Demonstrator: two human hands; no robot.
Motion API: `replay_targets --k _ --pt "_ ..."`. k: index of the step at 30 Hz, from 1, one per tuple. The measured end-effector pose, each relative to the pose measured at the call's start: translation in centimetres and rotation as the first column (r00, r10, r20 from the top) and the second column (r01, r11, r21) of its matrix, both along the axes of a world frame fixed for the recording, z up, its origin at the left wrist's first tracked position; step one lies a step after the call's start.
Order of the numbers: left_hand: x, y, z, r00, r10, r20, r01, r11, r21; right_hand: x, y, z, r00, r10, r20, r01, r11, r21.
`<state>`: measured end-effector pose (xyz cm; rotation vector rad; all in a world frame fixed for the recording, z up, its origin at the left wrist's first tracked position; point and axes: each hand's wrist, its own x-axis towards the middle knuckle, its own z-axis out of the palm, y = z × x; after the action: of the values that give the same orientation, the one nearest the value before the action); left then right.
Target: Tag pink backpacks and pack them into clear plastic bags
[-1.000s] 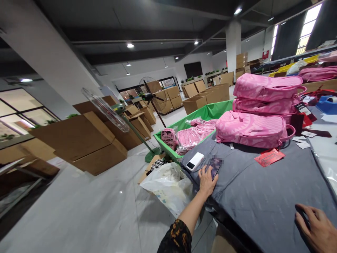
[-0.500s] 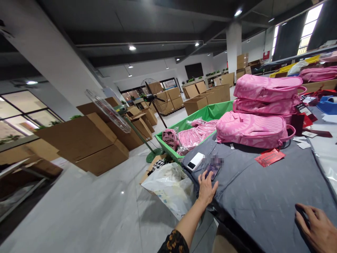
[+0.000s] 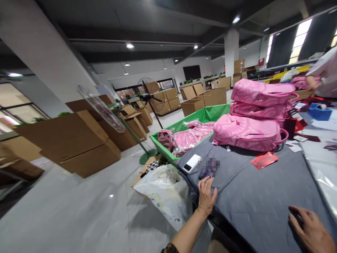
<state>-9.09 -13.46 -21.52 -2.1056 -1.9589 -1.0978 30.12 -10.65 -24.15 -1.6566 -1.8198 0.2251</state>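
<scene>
My left hand (image 3: 207, 195) lies with spread fingers at the near end of a dark phone (image 3: 207, 171), its fingertips at the phone's edge. Beside the phone is a white power bank (image 3: 190, 164) with a dark display. My right hand (image 3: 310, 225) rests on the grey-covered table (image 3: 258, 193), fingers loosely bent and apart, holding nothing. Beyond the hands, a pink backpack (image 3: 247, 133) lies on the table in front of a stack of pink backpacks (image 3: 263, 92). A red packet (image 3: 264, 160) lies flat near them.
A green bin (image 3: 168, 151) holds plastic-wrapped pink bags behind the table. A white plastic bag (image 3: 164, 191) stands at the table's left. A green-based fan (image 3: 149, 156) and cardboard boxes (image 3: 86, 140) stand on the floor. A co-worker's sleeve (image 3: 328, 75) shows at far right.
My left hand has drawn back slightly from over the phone to its near edge. The view has shifted a little, and a co-worker has come into sight at far right.
</scene>
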Motion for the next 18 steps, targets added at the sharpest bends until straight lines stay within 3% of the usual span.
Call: replay_targets --k 3,6,10,13,16,18 --pt "2.3 0.6 -0.5 0.973 -0.23 -0.012 0.23 0.973 -0.001 0.7 2.4 1.9 0.987 0.095 -0.131 -0.117 0.978 -0.174" --pt "4.2 1.0 -1.0 0.959 -0.284 -0.007 0.283 0.956 -0.079 1.0 6.2 5.0 0.974 0.183 -0.132 -0.209 0.95 -0.233" --pt "4.7 1.2 -1.9 0.974 -0.228 0.014 0.228 0.969 -0.099 0.1 12.2 10.3 0.937 0.32 0.141 -0.301 0.943 -0.141" --pt "4.3 1.2 -2.3 0.974 -0.226 0.021 0.226 0.972 -0.059 -1.5 17.3 13.9 0.86 0.328 0.39 -0.357 0.934 0.002" --pt "4.2 1.0 -2.0 0.972 -0.233 0.03 0.234 0.971 -0.051 -3.9 22.8 16.1 0.749 0.334 0.573 -0.46 0.883 0.087" --pt "4.2 0.8 -1.5 0.969 -0.241 0.056 0.245 0.966 -0.083 -6.0 26.2 16.4 0.705 0.335 0.625 -0.507 0.854 0.115"
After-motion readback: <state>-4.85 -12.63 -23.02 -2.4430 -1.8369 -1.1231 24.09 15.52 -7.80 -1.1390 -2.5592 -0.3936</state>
